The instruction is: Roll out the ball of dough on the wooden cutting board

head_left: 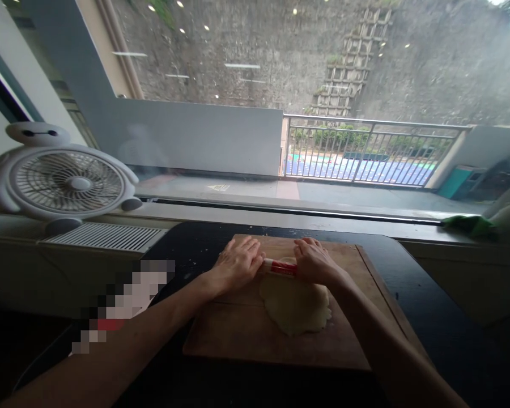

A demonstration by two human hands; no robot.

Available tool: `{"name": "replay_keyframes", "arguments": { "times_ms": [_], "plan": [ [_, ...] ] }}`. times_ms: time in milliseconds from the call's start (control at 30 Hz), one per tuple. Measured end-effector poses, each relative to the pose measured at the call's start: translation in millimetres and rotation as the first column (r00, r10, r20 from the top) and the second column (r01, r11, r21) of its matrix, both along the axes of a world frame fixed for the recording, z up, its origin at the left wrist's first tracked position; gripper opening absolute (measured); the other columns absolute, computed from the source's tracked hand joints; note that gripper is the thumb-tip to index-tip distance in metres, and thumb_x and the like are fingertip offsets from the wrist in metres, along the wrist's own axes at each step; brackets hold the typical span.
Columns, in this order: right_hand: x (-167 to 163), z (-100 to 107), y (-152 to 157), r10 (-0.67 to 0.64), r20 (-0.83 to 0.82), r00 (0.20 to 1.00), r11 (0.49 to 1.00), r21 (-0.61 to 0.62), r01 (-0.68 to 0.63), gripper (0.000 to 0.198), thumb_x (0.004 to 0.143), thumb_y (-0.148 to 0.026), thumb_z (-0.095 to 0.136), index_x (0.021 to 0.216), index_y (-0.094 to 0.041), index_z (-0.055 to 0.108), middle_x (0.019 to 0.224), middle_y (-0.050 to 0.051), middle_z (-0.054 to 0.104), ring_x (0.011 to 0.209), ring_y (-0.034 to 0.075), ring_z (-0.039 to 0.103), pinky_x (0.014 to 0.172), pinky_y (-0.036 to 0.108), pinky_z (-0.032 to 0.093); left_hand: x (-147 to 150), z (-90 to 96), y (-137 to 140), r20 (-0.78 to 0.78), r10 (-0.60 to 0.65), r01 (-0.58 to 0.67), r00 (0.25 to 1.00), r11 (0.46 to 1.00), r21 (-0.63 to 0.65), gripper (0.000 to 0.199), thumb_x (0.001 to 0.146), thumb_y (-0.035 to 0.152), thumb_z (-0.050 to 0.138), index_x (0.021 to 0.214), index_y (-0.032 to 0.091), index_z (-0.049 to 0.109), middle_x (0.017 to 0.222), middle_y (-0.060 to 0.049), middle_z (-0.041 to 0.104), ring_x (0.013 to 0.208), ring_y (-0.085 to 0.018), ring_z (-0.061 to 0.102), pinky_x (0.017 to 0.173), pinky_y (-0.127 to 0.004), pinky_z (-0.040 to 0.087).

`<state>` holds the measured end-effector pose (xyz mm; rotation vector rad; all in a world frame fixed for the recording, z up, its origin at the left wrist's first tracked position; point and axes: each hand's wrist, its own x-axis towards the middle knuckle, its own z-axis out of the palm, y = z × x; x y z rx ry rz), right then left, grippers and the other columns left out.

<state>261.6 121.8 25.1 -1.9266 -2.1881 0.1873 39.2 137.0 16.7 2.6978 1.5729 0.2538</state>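
Note:
Both hands rest on a rolling pin (pixel 283 268) with a red-and-white printed section showing between them. My left hand (pixel 240 258) covers its left end, fingers pointing forward and curved over it. My right hand (pixel 314 260) covers the right end, the fingers likewise bent over the top. Under the pin lies a flat, pale sheet of dough (pixel 297 306) with an uneven edge, spreading toward me. The dough is on a wooden board (pixel 233 334). Both ends of the pin are hidden by the hands.
The board lies on a black table (pixel 412 272) with light specks near its far left. A white character-shaped fan (pixel 74 181) stands at the left by the window. A green cloth (pixel 470 226) is on the right of the sill. A blurred-out item lies left of my forearm.

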Motion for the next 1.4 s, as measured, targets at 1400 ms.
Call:
{"name": "replay_keyframes", "arguments": {
  "times_ms": [1400],
  "plan": [
    [6, 2, 35, -0.103, 0.075, 0.992, 0.917, 0.393, 0.066, 0.035, 0.089, -0.020, 0.031, 0.110, -0.017, 0.059, 0.108, 0.011, 0.061, 0.116, 0.024, 0.039, 0.099, 0.039, 0.021, 36, 4.2, 65, -0.032, 0.091, -0.093, 0.995, 0.991, -0.093, 0.055, 0.091, 0.053, 0.015, 0.115, 0.027, 0.057, 0.137, -0.003, 0.047, 0.134, -0.024, 0.026, 0.106, -0.052, 0.021]
  ]
}}
